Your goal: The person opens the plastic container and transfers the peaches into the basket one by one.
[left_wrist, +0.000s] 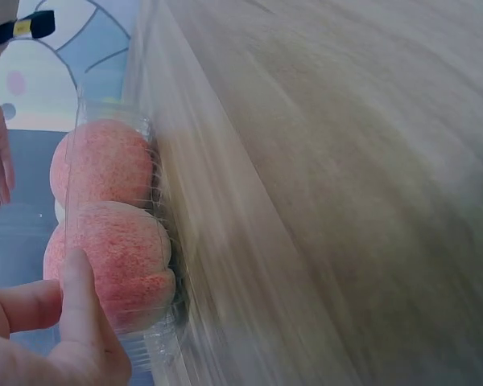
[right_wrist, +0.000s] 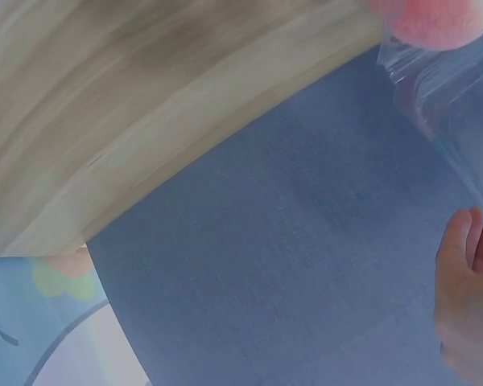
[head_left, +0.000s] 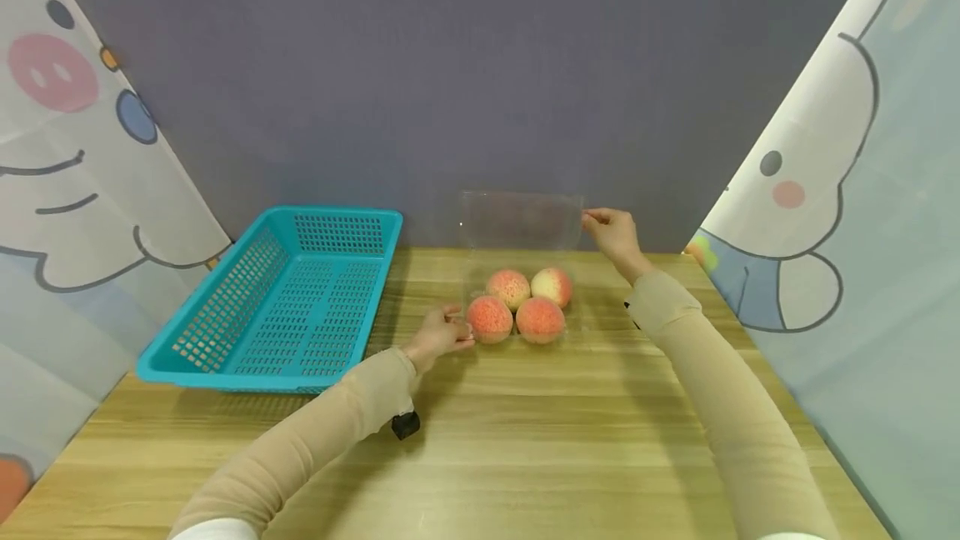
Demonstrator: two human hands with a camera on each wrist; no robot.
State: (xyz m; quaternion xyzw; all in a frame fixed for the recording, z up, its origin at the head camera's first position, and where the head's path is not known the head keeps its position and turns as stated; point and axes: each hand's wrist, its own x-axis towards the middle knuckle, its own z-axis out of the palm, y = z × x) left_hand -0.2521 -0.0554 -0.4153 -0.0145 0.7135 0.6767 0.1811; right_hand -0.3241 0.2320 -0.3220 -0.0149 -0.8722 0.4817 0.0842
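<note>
Several red-and-yellow peaches sit in a clear plastic clamshell box on the table; its transparent lid stands raised at the back. At the box's front left, my left hand pinches the rim between thumb and finger. In the left wrist view, the left hand's fingers are in front of the nearest peach. My right hand is at the lid's right edge and pinches it. The right wrist view has the right hand beside the lid's edge, its fingertips partly cut off.
A turquoise perforated plastic basket stands on the wooden table, left of the box. A grey panel rises behind the table. Printed cartoon curtains hang at both sides.
</note>
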